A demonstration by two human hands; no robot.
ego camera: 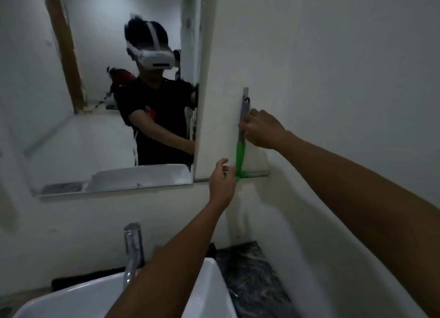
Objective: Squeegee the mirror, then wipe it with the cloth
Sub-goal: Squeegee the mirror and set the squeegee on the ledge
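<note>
Small bathroom, dim light, white walls. Mirror (114, 103) is mounted on the wall above a white sink (209, 289); chrome faucet (133, 248) stands at the sink's back edge. Dark marbled tabletop (252, 277) runs to the right of the sink, into the corner. The mirror's right edge meets a white panel (221, 103) that angles out from the wall, with a metal strip along its bottom edge.

Squeegee (241, 136) is not on the mirror glass. It sits upright against the white panel, right of the mirror's right edge: grey upper shaft, green lower section, green head at the panel's bottom edge by the metal strip.

Right hand (262, 129): fingers curled around the grey shaft about midway up, closed on it, knuckles facing the camera.

Left hand (222, 180): at the panel's bottom edge, just left of the green head. Fingers loosely bent, partly open, tips near or touching the green part; cannot tell if they actually grip it.

The mirror reflects the person wearing a white headset and black shirt. Frame is motion-blurred, fine contact details are unclear. No cloth identifiable.
</note>
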